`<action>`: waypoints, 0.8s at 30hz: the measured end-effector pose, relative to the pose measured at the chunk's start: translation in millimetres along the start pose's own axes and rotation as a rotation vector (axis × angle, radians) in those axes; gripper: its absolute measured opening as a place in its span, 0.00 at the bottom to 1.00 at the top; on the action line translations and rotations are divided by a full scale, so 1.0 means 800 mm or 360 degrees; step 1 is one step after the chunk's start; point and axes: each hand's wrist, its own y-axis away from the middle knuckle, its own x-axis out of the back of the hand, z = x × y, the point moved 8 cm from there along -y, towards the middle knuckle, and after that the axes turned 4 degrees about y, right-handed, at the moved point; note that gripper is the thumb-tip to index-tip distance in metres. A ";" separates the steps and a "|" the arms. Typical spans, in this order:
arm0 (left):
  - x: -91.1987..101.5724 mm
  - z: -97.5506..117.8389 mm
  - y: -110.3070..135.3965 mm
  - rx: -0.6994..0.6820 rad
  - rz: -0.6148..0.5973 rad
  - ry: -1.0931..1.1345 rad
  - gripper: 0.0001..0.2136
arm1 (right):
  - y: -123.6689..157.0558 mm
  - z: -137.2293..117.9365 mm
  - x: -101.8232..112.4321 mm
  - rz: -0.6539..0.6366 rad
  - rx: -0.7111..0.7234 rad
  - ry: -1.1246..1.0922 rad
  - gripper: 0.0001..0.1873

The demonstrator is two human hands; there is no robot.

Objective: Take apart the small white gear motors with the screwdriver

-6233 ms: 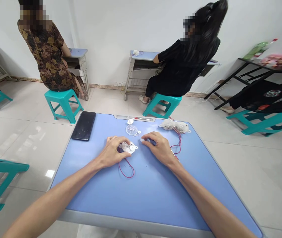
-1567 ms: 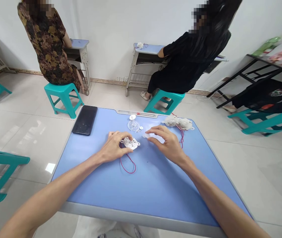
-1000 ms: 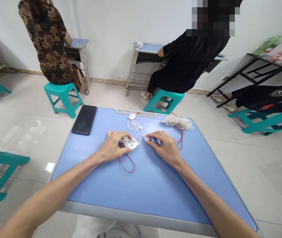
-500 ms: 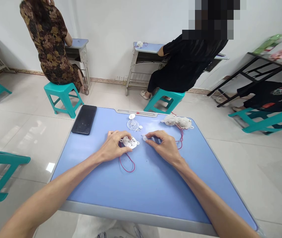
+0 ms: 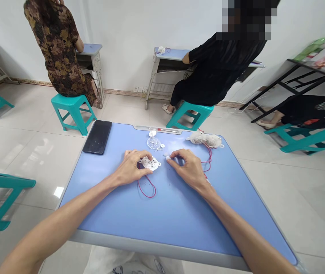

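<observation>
My left hand [image 5: 131, 169] rests on the blue desk [image 5: 165, 213] with its fingers curled round a small white plastic housing [image 5: 150, 163]. A thin red wire [image 5: 145, 188] loops out from under that housing toward me. Just right of it, my right hand [image 5: 185, 167] pinches a tiny white part [image 5: 168, 157] between thumb and fingertips, close to the housing but apart from it.
A black phone [image 5: 97, 136] lies at the desk's far left corner. A clear round cover [image 5: 153, 143], a small white disc [image 5: 152, 133] and two white housings with red wires [image 5: 206, 140] lie further back. Two people sit on teal stools [image 5: 72, 111] facing other desks.
Over the last second my right hand has shifted slightly up and left, bringing the tiny white part a little nearer the housing. My left hand has stayed on the housing.
</observation>
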 end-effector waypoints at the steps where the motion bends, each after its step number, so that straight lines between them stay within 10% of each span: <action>1: 0.000 0.000 0.000 -0.0001 -0.0001 0.0002 0.14 | 0.000 0.000 0.000 0.0004 0.0001 0.0000 0.06; 24: -0.001 0.001 0.001 -0.0055 0.0009 -0.0018 0.14 | 0.011 -0.096 0.006 -0.0092 0.0541 0.0013 0.08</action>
